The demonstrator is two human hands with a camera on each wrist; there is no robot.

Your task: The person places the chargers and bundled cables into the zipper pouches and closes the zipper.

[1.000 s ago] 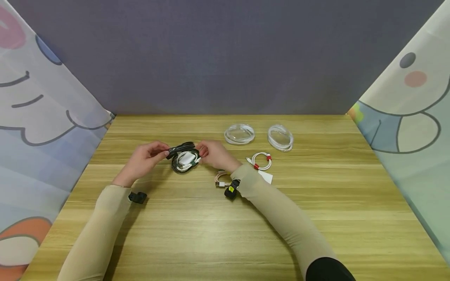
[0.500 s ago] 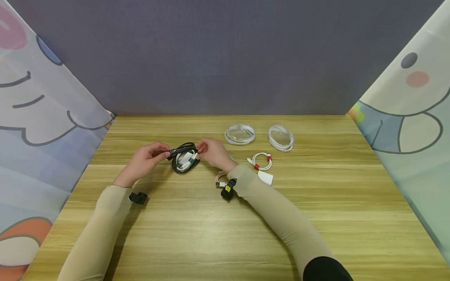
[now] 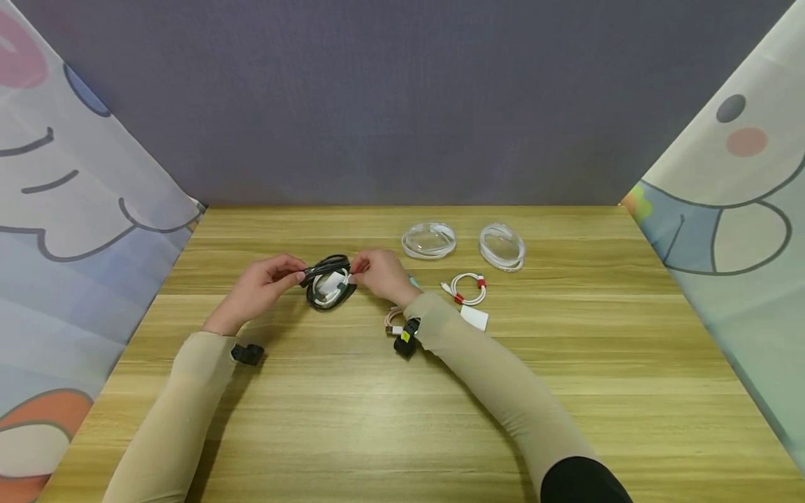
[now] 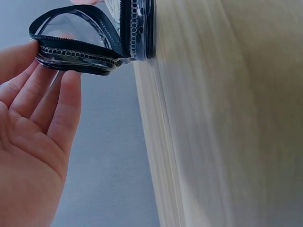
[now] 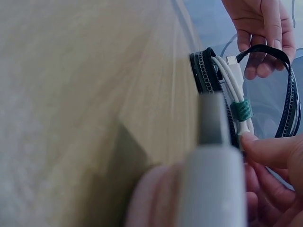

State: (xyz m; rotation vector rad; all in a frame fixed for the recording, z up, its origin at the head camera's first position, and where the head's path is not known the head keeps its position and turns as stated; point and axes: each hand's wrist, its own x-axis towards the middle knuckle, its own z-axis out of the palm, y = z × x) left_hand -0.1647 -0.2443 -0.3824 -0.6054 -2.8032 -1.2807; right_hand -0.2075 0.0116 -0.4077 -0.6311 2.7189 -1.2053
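Observation:
A small round clear case (image 3: 311, 299) with black zip edging lies unzipped on the table, its lid folded up. My left hand (image 3: 254, 290) pinches the lid's edge between thumb and fingers; the left wrist view shows the zip teeth of the lid (image 4: 78, 51) close up. Inside the case are a white charging cable (image 5: 232, 78), coiled and bound with a green strap (image 5: 241, 110), and a white block (image 3: 331, 282). At the case's right side, my right hand (image 3: 385, 274) pinches the cable near the strap, its thumb (image 5: 265, 147) on it.
Two clear round cases with white edging, one left (image 3: 429, 253) and one right (image 3: 502, 264), lie farther back. A white cable with red straps (image 3: 468, 300) and a white block (image 3: 474, 318) lie right. A pinkish USB cable (image 3: 391, 316) sits beneath my right wrist.
My right hand rises slightly, then comes back down and a little left against the case. A light blue bit shows beside the right wrist. The left hand stays on the lid.

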